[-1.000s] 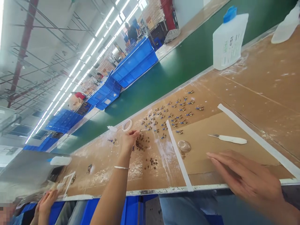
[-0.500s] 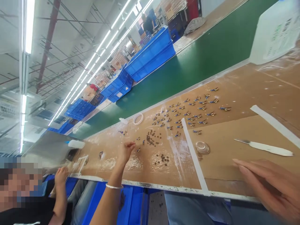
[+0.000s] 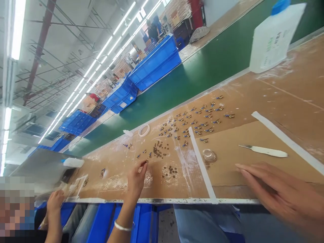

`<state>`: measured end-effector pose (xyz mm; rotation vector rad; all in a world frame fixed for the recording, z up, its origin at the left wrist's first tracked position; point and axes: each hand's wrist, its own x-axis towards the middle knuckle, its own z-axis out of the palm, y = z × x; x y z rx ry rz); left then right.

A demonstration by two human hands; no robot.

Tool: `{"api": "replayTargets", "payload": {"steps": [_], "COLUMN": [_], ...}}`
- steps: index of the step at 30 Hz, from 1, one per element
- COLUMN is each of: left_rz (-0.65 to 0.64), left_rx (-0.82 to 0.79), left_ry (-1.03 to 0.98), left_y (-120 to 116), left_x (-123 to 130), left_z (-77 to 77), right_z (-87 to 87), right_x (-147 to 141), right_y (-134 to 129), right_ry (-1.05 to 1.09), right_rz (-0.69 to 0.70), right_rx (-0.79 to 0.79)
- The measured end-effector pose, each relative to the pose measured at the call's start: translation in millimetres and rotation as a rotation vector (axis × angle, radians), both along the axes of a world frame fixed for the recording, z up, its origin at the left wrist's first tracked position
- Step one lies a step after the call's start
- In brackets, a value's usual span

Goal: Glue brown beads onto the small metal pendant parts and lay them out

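Note:
My left hand [image 3: 136, 179], with a white bracelet on its wrist, pinches a small blue-and-gold figure [image 3: 149, 156] at its fingertips over the brown table. Just right of it lie small dark round pieces [image 3: 159, 150] in two loose groups. Many more blue-and-gold figures [image 3: 197, 126] are spread over the table's middle. My right hand [image 3: 273, 189] hovers at the right with thumb and fingers pressed together; whatever is between them, if anything, is too small to see. Beyond its fingertips lie a white-handled knife [image 3: 269, 151] and a small clear round dish [image 3: 209, 155].
White tape strips [image 3: 202, 165] cross the cardboard-covered table. A large white bottle [image 3: 272, 44] stands at the back right. A white ring [image 3: 144, 130] lies by the green belt [image 3: 215, 60], with blue crates [image 3: 154, 64] beyond. Another person's hand [image 3: 55, 200] is at the left.
My left hand has come down and now has a small figure at its fingertips. The camera view has shifted, and more of the large white bottle shows. My right hand keeps its pinched shape.

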<state>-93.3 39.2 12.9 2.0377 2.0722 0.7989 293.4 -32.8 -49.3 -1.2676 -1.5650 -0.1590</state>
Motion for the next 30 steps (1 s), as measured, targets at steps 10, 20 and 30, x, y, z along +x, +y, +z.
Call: {"api": "replayTargets", "payload": {"steps": [10, 20, 30], "left_rz": [-0.434, -0.513, -0.579], "left_rx": [-0.202, -0.167, -0.146], "left_ry": [-0.289, 0.001, 0.077], "left_y": [-0.8, 14.3, 20.1], "left_x": [164.4, 193.9, 204.3], "left_z": [35.8, 32.8, 34.6], "right_z": [8.9, 6.3, 6.7], "right_x": [0.6, 1.6, 2.5], "right_y": [3.4, 3.2, 3.7], "right_ry": [0.101, 0.159, 0.190], "right_rz": [0.090, 0.101, 0.111], "right_rx": [0.051, 0.028, 0.027]}}
